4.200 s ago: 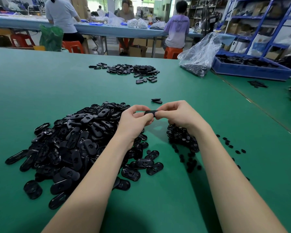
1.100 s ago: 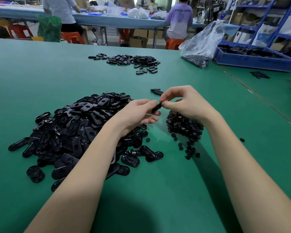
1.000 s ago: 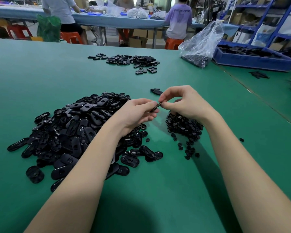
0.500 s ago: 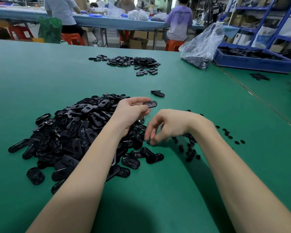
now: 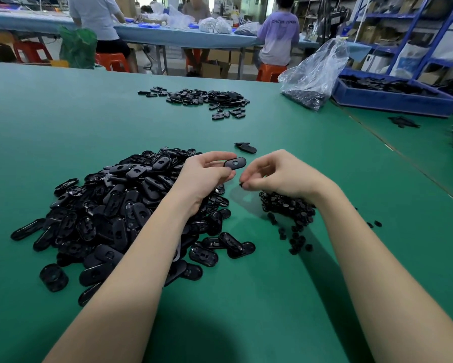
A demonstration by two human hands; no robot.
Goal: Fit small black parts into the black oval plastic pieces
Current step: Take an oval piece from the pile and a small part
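The left hand [image 5: 207, 171] pinches a light, stiff oval piece [image 5: 235, 163] by its end above the desk [image 5: 63, 121], while the right hand [image 5: 277, 174] nips a tiny, easy-to-drop black part [image 5: 242, 185].

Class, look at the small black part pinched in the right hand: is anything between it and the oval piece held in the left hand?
Nothing visible. The right hand pinches the small part just below the oval piece in the left hand.

Bare green mat [image 5: 246, 205] between oval pile [image 5: 120, 213] and small parts [image 5: 288, 208].
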